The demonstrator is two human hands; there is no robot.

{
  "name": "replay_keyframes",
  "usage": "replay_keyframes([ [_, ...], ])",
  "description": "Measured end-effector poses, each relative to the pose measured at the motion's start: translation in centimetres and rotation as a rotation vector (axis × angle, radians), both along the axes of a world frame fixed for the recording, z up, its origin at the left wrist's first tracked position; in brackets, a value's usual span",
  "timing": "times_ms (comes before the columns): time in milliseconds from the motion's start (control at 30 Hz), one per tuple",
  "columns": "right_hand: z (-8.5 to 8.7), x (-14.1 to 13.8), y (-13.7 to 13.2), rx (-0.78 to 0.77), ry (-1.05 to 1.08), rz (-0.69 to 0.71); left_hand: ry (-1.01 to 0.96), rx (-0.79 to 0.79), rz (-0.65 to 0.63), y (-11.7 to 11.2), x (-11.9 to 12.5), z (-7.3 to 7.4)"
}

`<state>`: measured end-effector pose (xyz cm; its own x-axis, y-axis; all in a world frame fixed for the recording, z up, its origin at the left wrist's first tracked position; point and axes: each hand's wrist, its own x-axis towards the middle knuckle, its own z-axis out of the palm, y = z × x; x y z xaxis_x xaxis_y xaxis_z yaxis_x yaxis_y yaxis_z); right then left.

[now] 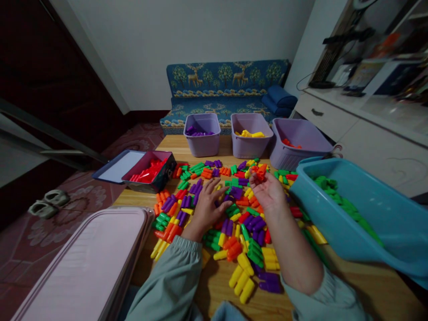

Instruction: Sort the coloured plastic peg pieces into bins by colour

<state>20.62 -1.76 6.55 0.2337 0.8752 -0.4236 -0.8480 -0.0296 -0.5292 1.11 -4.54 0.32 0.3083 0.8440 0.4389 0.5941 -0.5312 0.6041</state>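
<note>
Toy building blocks in purple, green, yellow, orange and red, such as the yellow blocks (241,281), are spread over the wooden table (214,294). My left hand (209,205) reaches over the middle of the spread, its fingers apart and nothing visible in them; whether the fingertips touch the blocks I cannot tell. My right hand (269,191) is raised a little above the blocks, palm partly turned up. Its fingers pinch orange blocks (259,172), close to the lilac bins at the back.
Lilac bins hold purple (202,145), yellow (250,149) and orange blocks (284,156). A turquoise tub (351,236) with green blocks stands at right. At left are an open tin (167,174) with red blocks and stacked pink lids (83,267). A patterned sofa (227,107) stands behind.
</note>
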Motion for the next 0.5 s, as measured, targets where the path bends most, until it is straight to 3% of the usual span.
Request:
replay_keyframes([
  [133, 0.6, 0.5, 0.1, 0.005, 0.057, -0.037, 0.092, -0.092, -0.076, -0.2, 0.1, 0.1],
  [267, 3.0, 2.2, 1.4, 0.095, 0.053, -0.072, 0.093, -0.124, -0.068, -0.3, 0.2, 0.2],
  [400, 6.0, 4.8, 4.5, 0.174, -0.023, -0.192, 0.087, -0.114, -0.075, -0.3, 0.1, 0.0],
  [500, 6.8, 7.2, 7.6, 0.236, -0.084, -0.293, 0.09, -0.11, -0.076, -0.3, 0.1, -0.1],
])
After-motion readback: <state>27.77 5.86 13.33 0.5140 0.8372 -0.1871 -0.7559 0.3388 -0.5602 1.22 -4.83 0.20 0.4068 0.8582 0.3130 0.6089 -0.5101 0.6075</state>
